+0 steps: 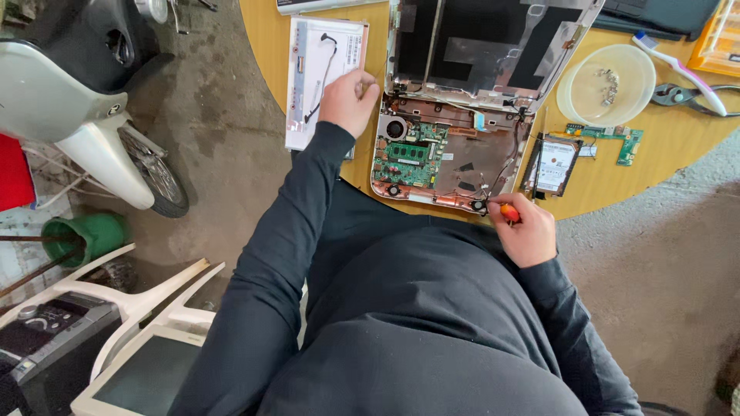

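An opened laptop [451, 150] lies at the near edge of the round wooden counter [663, 146], its base stripped so the green board and a small round fan show. Its lid stands tilted back toward the far side, the bare silver inside of the lid facing up. The base's long axis runs left to right along the counter's near edge.

The right hand [526, 229] is at the laptop's near right corner. Its fingers are curled tight round a screwdriver [509, 213] with an orange handle; the tip end points up and left toward the corner of the base, though the shaft is mostly hidden by the hand.

The left hand [348, 100] rests at the laptop's left side, near the hinge corner, fingers loosely bent and gripping nothing that can be seen. Just to its left lies a flat white panel [320, 77], long axis running away from the person, overhanging the counter's left edge, with a black cable looped across it and a pale rectangular label near its far right corner.

Right of the laptop, near the counter's edge, sits a hard drive [552, 165] with a white label on top, long axis pointing away. Beyond it lie a small green circuit strip [617, 137], a clear round dish [609, 85] holding screws, a toothbrush [678, 68] and pliers [682, 96].
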